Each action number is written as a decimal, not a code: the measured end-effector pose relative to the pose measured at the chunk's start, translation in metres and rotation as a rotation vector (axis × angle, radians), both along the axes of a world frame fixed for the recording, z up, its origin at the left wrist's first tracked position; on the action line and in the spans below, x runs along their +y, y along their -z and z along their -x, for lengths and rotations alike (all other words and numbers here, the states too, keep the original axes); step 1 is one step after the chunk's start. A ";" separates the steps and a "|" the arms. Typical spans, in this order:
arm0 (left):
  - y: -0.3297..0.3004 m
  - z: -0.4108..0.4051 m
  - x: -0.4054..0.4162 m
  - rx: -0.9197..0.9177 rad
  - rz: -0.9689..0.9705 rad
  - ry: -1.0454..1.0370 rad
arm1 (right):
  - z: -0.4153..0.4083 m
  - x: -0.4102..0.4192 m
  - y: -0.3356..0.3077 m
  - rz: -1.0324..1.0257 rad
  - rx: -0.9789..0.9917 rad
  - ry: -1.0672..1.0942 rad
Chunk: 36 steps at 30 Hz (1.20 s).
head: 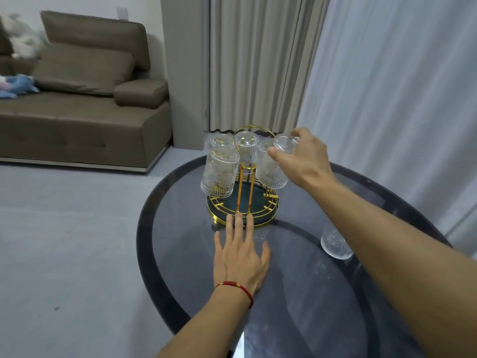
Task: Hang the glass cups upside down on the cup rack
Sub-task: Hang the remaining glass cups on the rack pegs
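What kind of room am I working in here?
Most likely a home living room: a brown upholstered sofa with stuffed toys, long pale curtains, and a round dark glass table holding the gold wire cup rack.

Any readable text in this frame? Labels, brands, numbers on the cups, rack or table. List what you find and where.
None: no readable text anywhere in this frame.
Glass cups, such as the one in the right hand: embossed ribbed pattern only, no lettering.
Cup rack: plain gold wire and a dark tray, no label.
Glass table: no markings.
Red bracelet on the left hand: no writing visible.
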<state>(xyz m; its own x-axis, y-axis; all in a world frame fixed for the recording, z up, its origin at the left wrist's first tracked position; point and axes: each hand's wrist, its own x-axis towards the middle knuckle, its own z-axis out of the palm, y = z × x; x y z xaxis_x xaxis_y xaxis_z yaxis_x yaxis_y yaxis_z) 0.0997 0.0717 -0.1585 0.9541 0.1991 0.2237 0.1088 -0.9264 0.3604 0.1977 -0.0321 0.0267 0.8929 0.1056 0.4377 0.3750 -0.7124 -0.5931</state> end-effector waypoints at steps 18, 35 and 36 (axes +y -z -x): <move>0.004 -0.004 0.001 -0.013 -0.021 -0.001 | -0.003 0.007 0.038 0.059 0.049 -0.044; -0.041 0.025 -0.064 -0.109 0.270 0.137 | 0.062 -0.107 0.143 -0.498 0.313 0.356; -0.042 0.026 -0.067 -0.123 0.281 0.152 | 0.060 -0.109 0.145 -0.488 0.319 0.356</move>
<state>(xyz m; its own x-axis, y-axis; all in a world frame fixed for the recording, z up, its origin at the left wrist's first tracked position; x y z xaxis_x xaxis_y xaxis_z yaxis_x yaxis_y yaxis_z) 0.0739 0.0050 -0.1164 0.9468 0.1268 0.2958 -0.0833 -0.7912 0.6058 0.1374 -0.1415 -0.1183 0.9299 -0.3611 0.0703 -0.0792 -0.3831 -0.9203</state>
